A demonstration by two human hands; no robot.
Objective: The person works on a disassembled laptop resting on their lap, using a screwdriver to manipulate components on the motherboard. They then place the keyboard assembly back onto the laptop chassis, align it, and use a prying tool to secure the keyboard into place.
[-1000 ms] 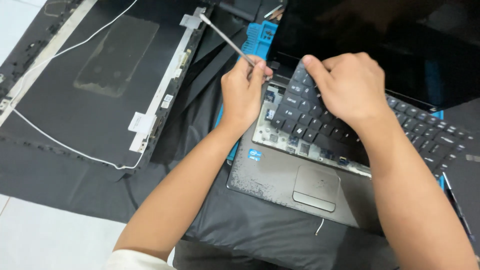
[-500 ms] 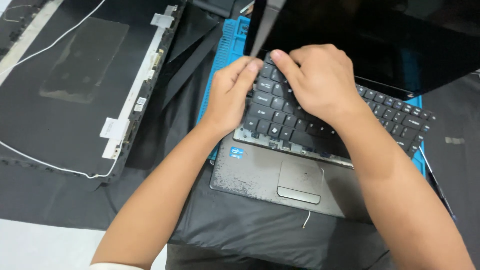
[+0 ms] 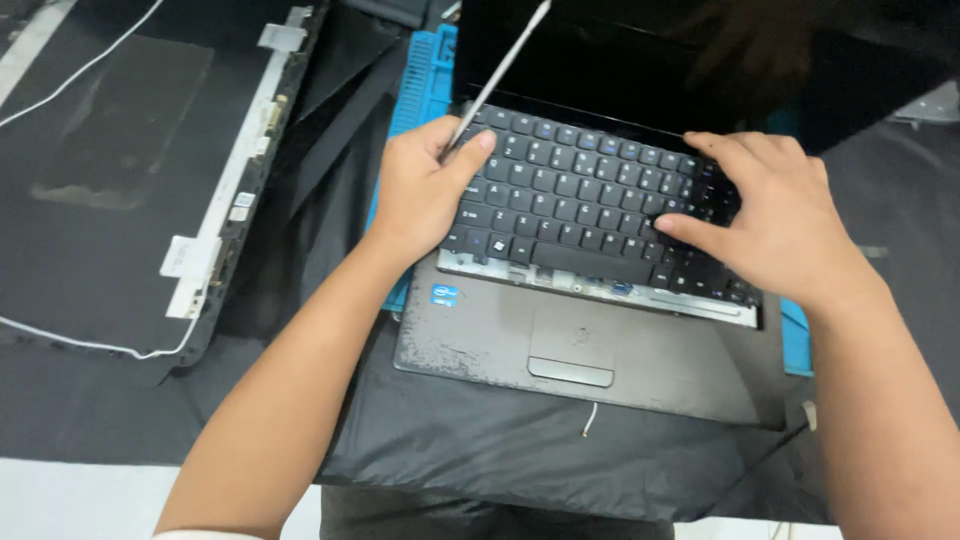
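Your left hand (image 3: 420,195) sits at the left end of the laptop keyboard (image 3: 590,205), its fingers closed around a thin metal rod-like tool (image 3: 497,72) that slants up and away over the dark screen (image 3: 700,60). Your right hand (image 3: 775,220) lies spread on the right half of the keyboard, fingers open and pressing flat on the keys, gripping nothing.

The keyboard itself rests in its bay on the grey laptop base (image 3: 480,340), but I judge it not fully seated: along its front edge a pale strip of tray and some small blue parts show between the keys and the palm rest, so that edge looks raised or shifted back. The rear edge, up by the hinge, seems to lie close against the body. Whether every clip along the sides holds, you cannot tell from here. The touchpad (image 3: 572,340) and palm rest are bare and scuffed.

The laptop lies on a black sheet (image 3: 470,450) over the counter, with a blue mat (image 3: 425,70) showing under its left side and again at the right corner. To the left, well apart, a separate display back cover (image 3: 110,170) lies face-down with a white cable (image 3: 90,345) trailing along it. A pale floor or counter edge (image 3: 80,500) shows at the bottom left.
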